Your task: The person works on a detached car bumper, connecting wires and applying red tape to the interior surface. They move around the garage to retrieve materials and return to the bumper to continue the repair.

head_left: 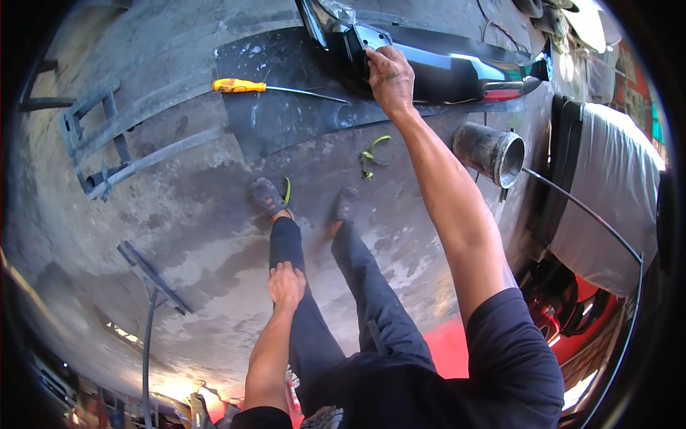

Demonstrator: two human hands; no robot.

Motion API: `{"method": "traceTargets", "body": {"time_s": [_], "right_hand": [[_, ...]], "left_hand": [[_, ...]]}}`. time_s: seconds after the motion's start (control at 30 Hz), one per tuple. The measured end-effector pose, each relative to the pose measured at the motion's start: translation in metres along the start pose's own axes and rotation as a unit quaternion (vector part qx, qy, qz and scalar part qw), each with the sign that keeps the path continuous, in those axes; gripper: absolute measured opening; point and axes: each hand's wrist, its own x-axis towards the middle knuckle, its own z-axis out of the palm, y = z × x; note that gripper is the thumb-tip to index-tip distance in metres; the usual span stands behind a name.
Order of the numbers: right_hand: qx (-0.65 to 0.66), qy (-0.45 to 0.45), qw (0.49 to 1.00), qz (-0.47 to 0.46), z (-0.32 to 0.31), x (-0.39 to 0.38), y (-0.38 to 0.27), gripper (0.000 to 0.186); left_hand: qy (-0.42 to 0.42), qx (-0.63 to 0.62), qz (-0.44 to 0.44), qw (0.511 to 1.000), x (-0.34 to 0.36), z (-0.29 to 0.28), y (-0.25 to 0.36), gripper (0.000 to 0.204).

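A glossy black car bumper [450, 75] with a red reflector lies on a dark sheet [279, 121] at the far side. My right hand [391, 77] reaches out to the bumper, fingertips pressed together at a pale, shiny panel with small holes. Anything pinched there is too small to make out. My left hand [287, 284] rests on my left knee, its fingers lying over the trouser leg. To the left of the bumper lies a long screwdriver [241, 86] with a yellow handle, its shaft pointing toward the bumper. Neither hand touches it.
A grey metal cylinder [482, 151] stands right of my right forearm. Yellow-green strips [371, 154] lie on the stained concrete floor. At left are a metal frame [107, 146] and a T-shaped stand [153, 279]. A covered object [604, 193] and red car parts [572, 314] occupy the right side.
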Motion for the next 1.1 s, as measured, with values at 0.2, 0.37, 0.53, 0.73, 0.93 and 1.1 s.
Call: {"method": "traceTargets", "body": {"time_s": [0.2, 0.37, 0.53, 0.73, 0.93, 1.1], "right_hand": [[-0.095, -0.059, 0.993, -0.049, -0.01, -0.004, -0.001, 0.032], [-0.005, -0.084, 0.996, 0.012, -0.017, 0.007, 0.002, 0.027], [0.122, -0.076, 0.982, 0.124, -0.006, 0.05, 0.026, 0.034], [0.117, -0.153, 0.946, 0.26, 0.026, 0.089, 0.039, 0.03], [0.113, -0.14, 0.941, 0.288, 0.032, 0.091, 0.032, 0.027], [0.157, -0.119, 0.956, 0.217, 0.029, 0.085, 0.044, 0.022]], "left_hand": [[0.004, 0.013, 0.006, 1.0, 0.003, 0.002, 0.001, 0.02], [0.002, 0.015, 0.002, 1.0, 0.003, 0.004, 0.005, 0.021], [-0.008, 0.016, -0.013, 1.0, 0.003, 0.004, 0.008, 0.022], [-0.012, 0.019, -0.017, 1.0, 0.008, 0.0, 0.013, 0.022], [-0.02, 0.018, -0.025, 0.999, 0.009, -0.01, 0.017, 0.021], [-0.026, 0.03, -0.017, 0.999, 0.012, -0.011, 0.02, 0.022]]}}
